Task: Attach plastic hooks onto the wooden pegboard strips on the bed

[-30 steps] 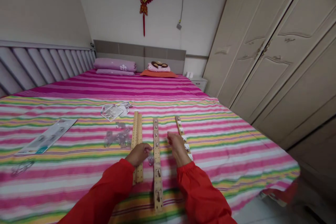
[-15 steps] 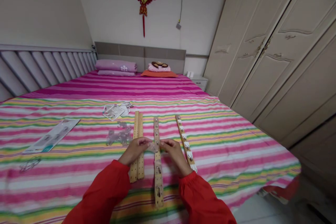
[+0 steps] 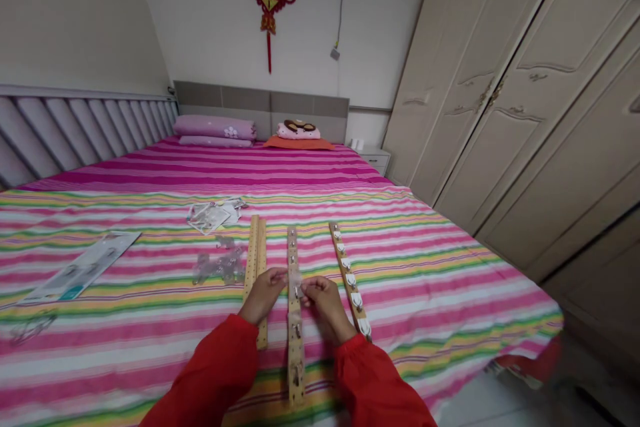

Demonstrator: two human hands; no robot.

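Observation:
A long wooden strip (image 3: pixel 296 370) lies lengthwise in front of me, with clear adhesive hooks along it. My left hand (image 3: pixel 265 293) pinches at the left edge of a clear adhesive hook (image 3: pixel 295 278) laid over the strip's middle. From the other side, my right hand (image 3: pixel 323 300) has its thumb and fingers closed at the same hook; the exact contact is partly hidden. Left of my left hand is a pair of bare wooden strips with holes (image 3: pixel 254 247). To the right lies another wooden strip with white hooks (image 3: pixel 351 279).
A pile of clear hooks (image 3: pixel 220 267) lies at left, with plastic packaging (image 3: pixel 215 215) behind it. Farther left are a long hook package (image 3: pixel 85 267) and a thin wire-like bundle (image 3: pixel 34 327). All rest on a striped bed sheet (image 3: pixel 425 267). A wardrobe (image 3: pixel 500 113) stands at right.
The clear hook, earlier by my left fingers at the strip's left side, now lies across the strip. My right hand has come down slightly toward it. The whole view has shifted a little.

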